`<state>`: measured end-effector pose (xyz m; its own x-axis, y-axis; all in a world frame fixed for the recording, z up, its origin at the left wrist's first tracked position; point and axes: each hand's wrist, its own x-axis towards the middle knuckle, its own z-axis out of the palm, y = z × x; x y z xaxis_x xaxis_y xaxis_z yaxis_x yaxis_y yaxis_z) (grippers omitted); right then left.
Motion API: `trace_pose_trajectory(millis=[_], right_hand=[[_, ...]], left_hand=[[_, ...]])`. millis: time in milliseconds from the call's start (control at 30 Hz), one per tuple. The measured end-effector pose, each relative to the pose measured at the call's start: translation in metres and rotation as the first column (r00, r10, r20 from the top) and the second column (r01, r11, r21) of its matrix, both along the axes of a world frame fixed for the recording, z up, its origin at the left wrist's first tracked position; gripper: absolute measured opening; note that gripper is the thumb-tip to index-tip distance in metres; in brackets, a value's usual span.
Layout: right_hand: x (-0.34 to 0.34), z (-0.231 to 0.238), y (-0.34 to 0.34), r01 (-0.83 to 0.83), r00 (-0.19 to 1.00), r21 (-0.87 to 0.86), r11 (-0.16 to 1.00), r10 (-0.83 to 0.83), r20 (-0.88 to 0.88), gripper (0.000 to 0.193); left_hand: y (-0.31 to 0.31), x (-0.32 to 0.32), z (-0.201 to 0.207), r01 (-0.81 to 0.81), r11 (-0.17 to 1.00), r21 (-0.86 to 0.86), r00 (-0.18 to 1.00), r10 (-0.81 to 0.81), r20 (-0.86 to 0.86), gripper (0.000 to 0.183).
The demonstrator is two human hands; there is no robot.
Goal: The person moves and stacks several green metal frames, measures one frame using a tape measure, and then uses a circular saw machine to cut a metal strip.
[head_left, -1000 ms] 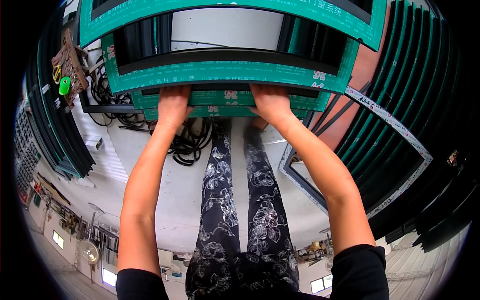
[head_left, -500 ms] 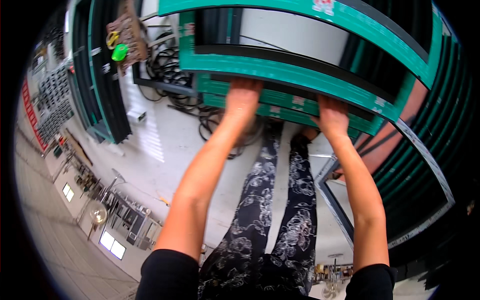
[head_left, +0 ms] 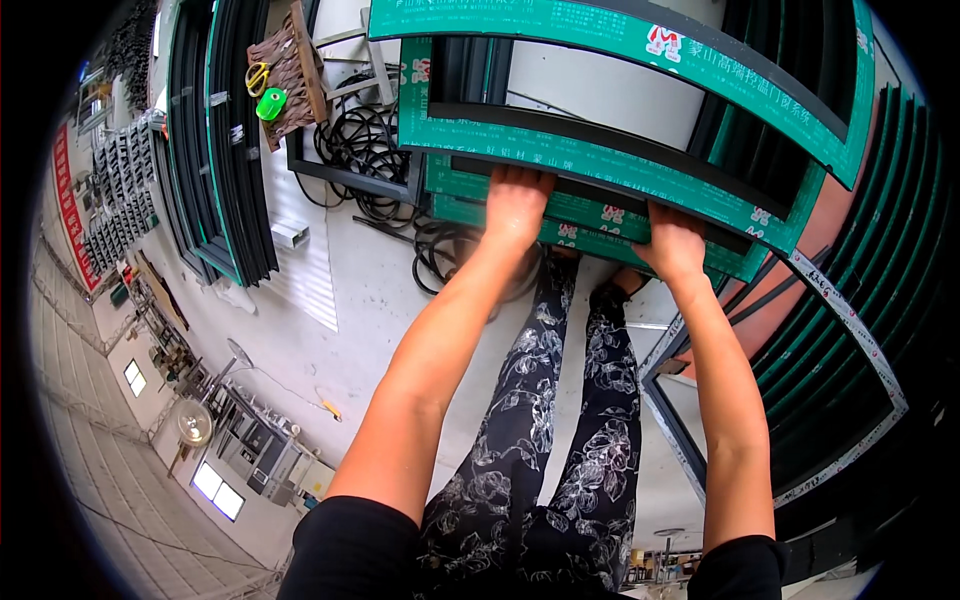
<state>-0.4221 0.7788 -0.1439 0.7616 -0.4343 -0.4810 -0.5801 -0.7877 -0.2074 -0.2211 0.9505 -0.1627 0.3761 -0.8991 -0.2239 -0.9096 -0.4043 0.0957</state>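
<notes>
- ahead of us, several green-faced frames overlapped, and we could make out the upper frame (head_left: 600, 33), the middle frame (head_left: 480, 142) and the lower frame (head_left: 585, 213).
- their long axis ran left to right across our reach, the right end dropping lower in our view.
- we had our left hand (head_left: 518, 210) left of the lower frame's middle, its back toward us; its fingers vanished past the middle frame's edge, so we could not tell what they pinched.
- we had our right hand (head_left: 672, 242) right of that middle, thumb spread toward the left, fingertips likewise hidden; we could not tell its grip either.
- neither hand was plainly nearer: our left lay closer to the left end, our right to the right end.
- black hoses (head_left: 350, 140) lay heaped to our left, and we had a white-edged frame (head_left: 850, 320) to our right.
</notes>
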Motion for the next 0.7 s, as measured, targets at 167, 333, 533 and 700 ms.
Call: trace_pose_trajectory(millis=[167,333,533,700], right_hand=[[-0.001,-0.001,-0.002,-0.007,1.0,-0.003,1.0,0.007,0.0,0.078],[-0.001,-0.002,-0.003,0.023,0.999,0.063,0.998,-0.022,-0.025,0.085],[0.002,0.005,-0.018,0.019,0.998,0.222,0.975,-0.005,-0.065,0.089],[0.004,0.002,-0.015,0.015,0.995,0.226,0.974,0.007,-0.099,0.09]], left_hand=[[-0.002,-0.005,0.002,-0.011,1.0,-0.008,1.0,0.011,0.003,0.069],[-0.003,0.003,0.009,0.042,0.999,-0.019,0.999,-0.042,0.036,0.036],[-0.006,0.071,0.028,0.066,0.92,0.387,0.925,0.089,-0.37,0.083],[-0.008,0.074,0.03,0.028,0.889,0.458,0.922,0.154,-0.354,0.081]])
